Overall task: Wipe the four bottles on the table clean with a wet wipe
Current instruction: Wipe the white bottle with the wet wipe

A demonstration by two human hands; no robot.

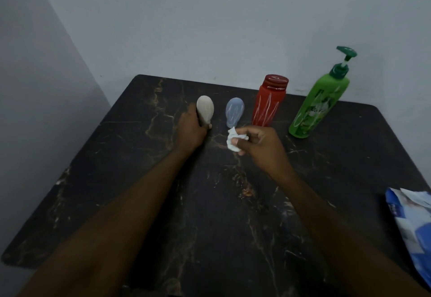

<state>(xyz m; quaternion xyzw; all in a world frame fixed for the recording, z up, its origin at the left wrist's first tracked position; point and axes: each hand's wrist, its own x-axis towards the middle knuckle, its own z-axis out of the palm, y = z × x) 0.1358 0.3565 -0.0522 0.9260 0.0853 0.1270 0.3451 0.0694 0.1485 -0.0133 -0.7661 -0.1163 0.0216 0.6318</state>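
Four bottles stand in a row at the back of the dark marble table [140, 203]. My left hand [190, 129] grips the lower part of the leftmost one, a small white bottle [205, 109]. Beside it stands a small pale blue bottle [234, 112], then a red bottle [269, 101] with white streaks, then a tall green pump bottle [317, 103]. My right hand [263, 143] pinches a crumpled white wet wipe [234, 140] just in front of the pale blue bottle, without touching any bottle.
A blue and white wet wipe pack [412, 222] lies at the table's right edge. Grey walls close in behind and to the left of the table.
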